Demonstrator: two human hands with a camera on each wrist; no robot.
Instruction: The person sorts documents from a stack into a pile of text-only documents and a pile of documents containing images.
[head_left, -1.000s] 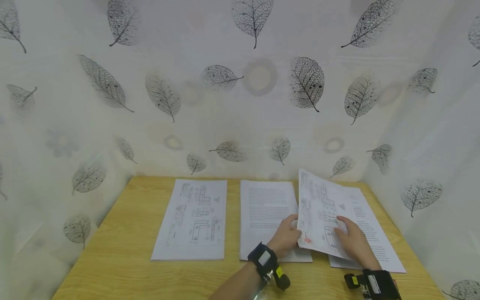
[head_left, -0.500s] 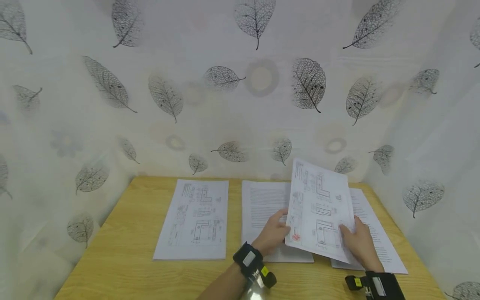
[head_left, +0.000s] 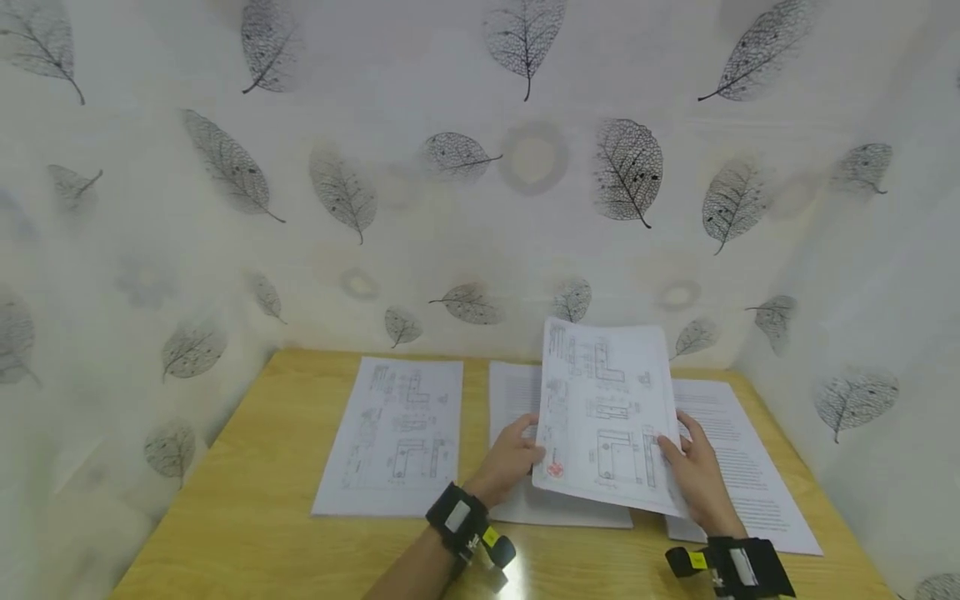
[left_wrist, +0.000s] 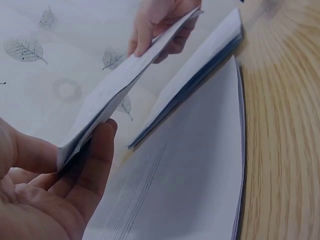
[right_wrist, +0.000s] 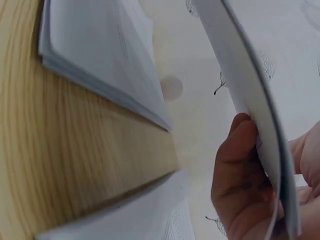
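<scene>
A thin sheaf of paper (head_left: 600,400) is lifted above the table, its top sheet printed with technical drawings and a red stamp at the lower left corner. My left hand (head_left: 507,458) pinches its left edge, thumb on top and fingers beneath, as the left wrist view shows. On the opposite edge my right hand (head_left: 699,475) grips it the same way; in the right wrist view the fingers (right_wrist: 237,175) curl under the sheets. Below the sheaf lies a stack of text pages (head_left: 562,504), partly covered by it in the head view.
To the left, a drawing sheet (head_left: 393,437) lies flat on the wooden table (head_left: 247,475). Another stack of text pages (head_left: 750,467) lies on the right, partly behind my right hand. A leaf-patterned curtain (head_left: 465,225) hangs along the back and sides.
Both hands have carried the sheaf leftward, from over the right stack to over the middle one. It now faces the head camera more squarely.
</scene>
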